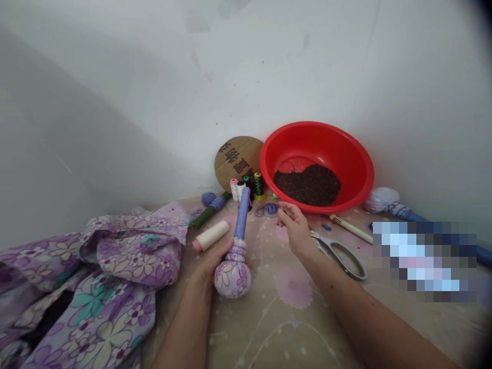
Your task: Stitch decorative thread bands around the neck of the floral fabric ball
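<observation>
My left hand (211, 261) is shut around a lilac cloth-wrapped rod (242, 215), just above its round floral fabric head (232, 277). A gathered, thread-bound neck (236, 251) joins the rod to the head. My right hand (295, 228) hovers over the table, fingers apart and holding nothing. Its fingertips are close to a small loop of purple thread (267, 209). Steel scissors with open-loop handles (338, 254) lie just right of that wrist. A cream thread cone (211, 236) lies left of the rod, near my left hand.
A red plastic basin (369, 174) holds dark seeds or grain (307, 184). Behind stand several thread spools (246, 187) and a round printed cardboard disc (236, 161). Floral purple cloth (126, 266) is heaped left. A pixelated patch covers part of the right side.
</observation>
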The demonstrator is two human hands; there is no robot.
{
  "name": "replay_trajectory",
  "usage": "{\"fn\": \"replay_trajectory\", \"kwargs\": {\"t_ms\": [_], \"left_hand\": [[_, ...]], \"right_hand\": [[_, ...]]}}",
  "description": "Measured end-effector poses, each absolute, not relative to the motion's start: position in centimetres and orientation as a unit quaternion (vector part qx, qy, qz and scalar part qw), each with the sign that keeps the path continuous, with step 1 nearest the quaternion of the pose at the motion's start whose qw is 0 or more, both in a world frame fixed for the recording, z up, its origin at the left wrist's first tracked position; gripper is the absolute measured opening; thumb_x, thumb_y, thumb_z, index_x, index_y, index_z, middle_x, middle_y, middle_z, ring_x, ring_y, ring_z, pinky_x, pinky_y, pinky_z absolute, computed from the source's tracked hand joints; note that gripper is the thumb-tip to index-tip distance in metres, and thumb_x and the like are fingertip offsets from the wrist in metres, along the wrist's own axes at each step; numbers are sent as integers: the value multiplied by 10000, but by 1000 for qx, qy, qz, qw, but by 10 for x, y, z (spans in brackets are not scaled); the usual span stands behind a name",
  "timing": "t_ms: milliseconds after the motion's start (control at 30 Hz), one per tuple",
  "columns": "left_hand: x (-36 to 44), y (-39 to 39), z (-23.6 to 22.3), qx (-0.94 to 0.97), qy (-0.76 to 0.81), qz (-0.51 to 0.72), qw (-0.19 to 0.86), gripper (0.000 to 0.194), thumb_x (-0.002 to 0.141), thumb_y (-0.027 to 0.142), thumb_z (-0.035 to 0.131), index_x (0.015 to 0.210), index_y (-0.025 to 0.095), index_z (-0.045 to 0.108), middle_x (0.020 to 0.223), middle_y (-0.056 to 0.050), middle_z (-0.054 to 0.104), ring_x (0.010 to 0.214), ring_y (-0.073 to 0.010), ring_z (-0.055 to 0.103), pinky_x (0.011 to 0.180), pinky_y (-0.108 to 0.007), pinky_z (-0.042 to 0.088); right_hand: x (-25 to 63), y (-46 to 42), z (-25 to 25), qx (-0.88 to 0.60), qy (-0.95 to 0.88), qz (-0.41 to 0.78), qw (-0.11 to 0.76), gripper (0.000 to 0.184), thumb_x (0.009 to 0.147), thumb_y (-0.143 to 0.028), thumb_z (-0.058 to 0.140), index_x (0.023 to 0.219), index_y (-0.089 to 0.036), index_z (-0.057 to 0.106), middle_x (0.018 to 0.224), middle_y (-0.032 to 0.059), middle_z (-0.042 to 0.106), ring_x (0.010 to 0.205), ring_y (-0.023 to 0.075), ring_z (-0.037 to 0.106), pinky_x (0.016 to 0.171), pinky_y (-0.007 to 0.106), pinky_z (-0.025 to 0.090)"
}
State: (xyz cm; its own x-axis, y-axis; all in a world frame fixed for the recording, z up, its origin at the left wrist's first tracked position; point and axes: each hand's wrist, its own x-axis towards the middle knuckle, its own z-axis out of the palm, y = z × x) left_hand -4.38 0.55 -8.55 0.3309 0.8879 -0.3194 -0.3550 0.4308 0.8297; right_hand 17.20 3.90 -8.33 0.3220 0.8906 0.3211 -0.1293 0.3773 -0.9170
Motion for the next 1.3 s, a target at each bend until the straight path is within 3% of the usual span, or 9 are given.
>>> {"fn": "replay_trajectory", "kwargs": {"t_ms": [133,300,467,667,967,1167,1300], "left_hand": [[-40,2,-82,326,387,383,773,266,842,390,502,881,134,565,656,-73,670,633,-197,664,640,-313,519],[-42,4,-85,319,371,377,786,281,861,392,462,921,141,574,701,-89,685,656,-206,668,636,-324,524],[-45,3,-88,310,375,397,778,279,857,377,489,962,132,572,689,-63,677,654,-206,669,644,-318,519],[-52,8,-96,292,361,402,789,284,889,365,426,946,138,588,638,-57,669,649,-204,674,660,-316,515],[-52,11,-96,261,350,406,803,285,864,408,473,935,151,574,648,-59,675,661,-202,675,641,-304,518],[-51,10,-95,244,351,422,799,227,868,364,487,766,171,549,581,-17,646,550,-150,639,680,-298,528],[-50,9,-95,257,365,425,788,213,853,361,515,841,155,566,640,-31,664,649,-181,675,687,-309,534]], "right_hand": [[164,31,-82,-438,-520,366,635,227,738,-381,563,782,-163,613,599,-9,527,567,123,494,558,245,420],[152,20,-84,-403,-622,420,524,281,745,-378,571,833,-151,713,571,-4,588,491,108,473,476,226,391],[145,16,-93,-368,-690,419,461,274,767,-356,570,888,-191,752,797,37,737,696,183,647,650,294,510],[144,14,-100,-374,-746,370,407,272,803,-290,559,1012,-231,723,991,44,727,850,227,690,770,353,537],[139,14,-109,-392,-765,320,397,285,825,-265,540,1062,-263,698,1034,17,708,833,211,698,739,313,540],[133,14,-112,-410,-756,303,411,279,821,-252,537,1042,-262,707,1007,18,717,820,216,700,726,320,542],[132,14,-111,-406,-752,310,417,281,827,-267,524,1033,-249,714,990,29,724,807,223,702,717,324,542]]}}
